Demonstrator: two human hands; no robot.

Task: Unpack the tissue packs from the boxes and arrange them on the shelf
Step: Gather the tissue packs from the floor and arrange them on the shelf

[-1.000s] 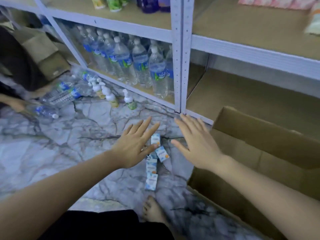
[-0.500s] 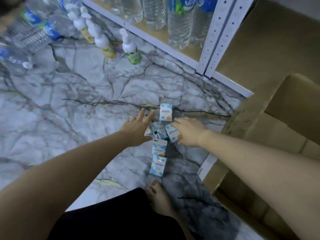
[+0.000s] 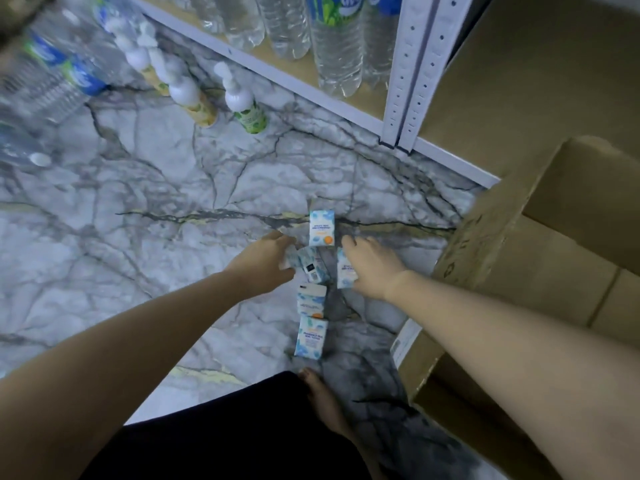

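Both hands have closed in: left hand (image 3: 265,263) grips centre tissue pack (image 3: 311,268), right hand (image 3: 369,266) grips adjacent pack (image 3: 346,270); loose packs lie in a fore-aft line on marble floor (image 3: 138,202), shelf (image 3: 491,98) ahead-right.

My packs (image 3: 322,227) look like glossy printed plastic film. The floor (image 3: 145,188) is polished veined marble, the box (image 3: 540,258) matt brown cardboard, the shelf post (image 3: 412,64) painted perforated metal, the bottles (image 3: 337,46) clear plastic.

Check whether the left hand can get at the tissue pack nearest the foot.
Probably yes: that tissue pack lies flat on bare floor with nothing over it, but the left hand is busy on another pack further up.
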